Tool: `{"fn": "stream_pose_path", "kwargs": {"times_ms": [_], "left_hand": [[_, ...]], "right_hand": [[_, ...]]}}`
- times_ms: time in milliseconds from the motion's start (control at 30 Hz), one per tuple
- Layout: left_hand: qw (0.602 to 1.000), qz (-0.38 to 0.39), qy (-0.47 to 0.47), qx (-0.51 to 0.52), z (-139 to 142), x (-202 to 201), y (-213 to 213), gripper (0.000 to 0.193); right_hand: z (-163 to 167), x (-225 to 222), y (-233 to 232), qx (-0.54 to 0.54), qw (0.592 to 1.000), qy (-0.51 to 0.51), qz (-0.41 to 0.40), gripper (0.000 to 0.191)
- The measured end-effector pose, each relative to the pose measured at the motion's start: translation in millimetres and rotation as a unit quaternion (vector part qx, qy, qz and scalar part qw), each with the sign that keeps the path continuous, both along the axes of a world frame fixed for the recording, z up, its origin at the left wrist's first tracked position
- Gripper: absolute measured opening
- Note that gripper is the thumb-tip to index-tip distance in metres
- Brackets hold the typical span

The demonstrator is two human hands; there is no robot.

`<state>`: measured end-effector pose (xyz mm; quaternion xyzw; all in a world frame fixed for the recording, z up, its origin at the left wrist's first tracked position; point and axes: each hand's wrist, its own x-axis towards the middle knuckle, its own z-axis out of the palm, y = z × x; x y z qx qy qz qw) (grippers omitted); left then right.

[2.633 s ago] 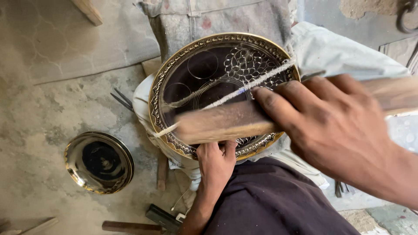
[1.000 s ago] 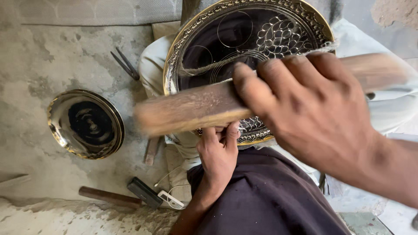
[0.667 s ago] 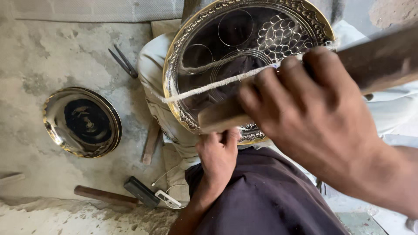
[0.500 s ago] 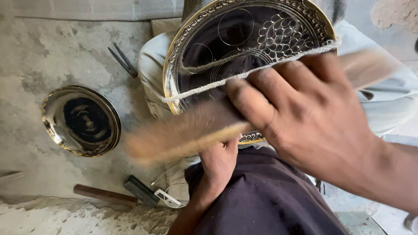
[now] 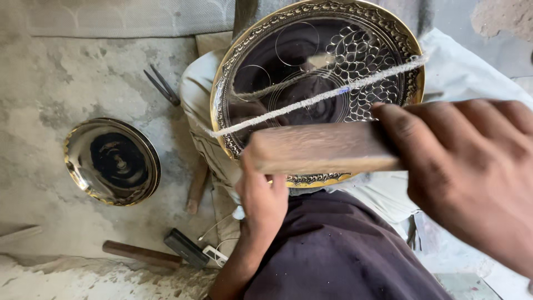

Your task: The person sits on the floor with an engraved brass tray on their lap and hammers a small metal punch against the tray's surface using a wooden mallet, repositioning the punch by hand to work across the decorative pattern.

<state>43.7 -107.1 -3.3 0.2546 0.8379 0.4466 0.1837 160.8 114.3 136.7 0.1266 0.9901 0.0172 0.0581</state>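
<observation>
The large engraved brass tray (image 5: 327,66) rests tilted on the person's lap, its gold rim reaching the top of the view. The left hand (image 5: 264,197) is clasped around the tray's lower rim. The right hand (image 5: 472,172) is clenched around a wooden stick (image 5: 316,149) lying crosswise over the tray's lower edge; a pale cord (image 5: 316,99) runs slantwise above it across the tray's face. Left of the lap, on the concrete floor (image 5: 50,83), lie pliers (image 5: 162,85), a smaller round tray (image 5: 111,161) and a hammer (image 5: 161,253), well apart, with bare floor between them.
</observation>
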Motion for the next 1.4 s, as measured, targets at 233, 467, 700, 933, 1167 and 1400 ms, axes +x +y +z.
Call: {"fn": "stream_pose_path", "kwargs": {"times_ms": [233,467,700,933,1167,1400], "left_hand": [[0.993,-0.09,0.054,0.061,-11,-1,25,0.036],[0.995,-0.077,0.023,0.066,-15,2,29,0.03],[0.993,-0.076,0.07,0.062,-17,6,27,0.026],[0.995,-0.078,0.008,0.065,-14,3,22,0.027],[0.99,-0.131,-0.045,0.002,-12,-4,21,0.027],[0.987,-0.156,-0.027,0.035,-10,-7,27,0.025]], "right_hand": [[-9,9,11,-0.061,0.995,0.05,-0.056,0.05],[-7,-9,10,-0.095,0.989,0.043,-0.109,0.061],[0,-29,9,0.039,0.999,-0.012,-0.014,0.052],[-3,-23,12,0.024,0.998,-0.062,-0.013,0.051],[-9,-10,17,-0.034,0.998,-0.004,-0.061,0.057],[-26,1,12,-0.021,0.99,-0.1,-0.096,0.05]]}}
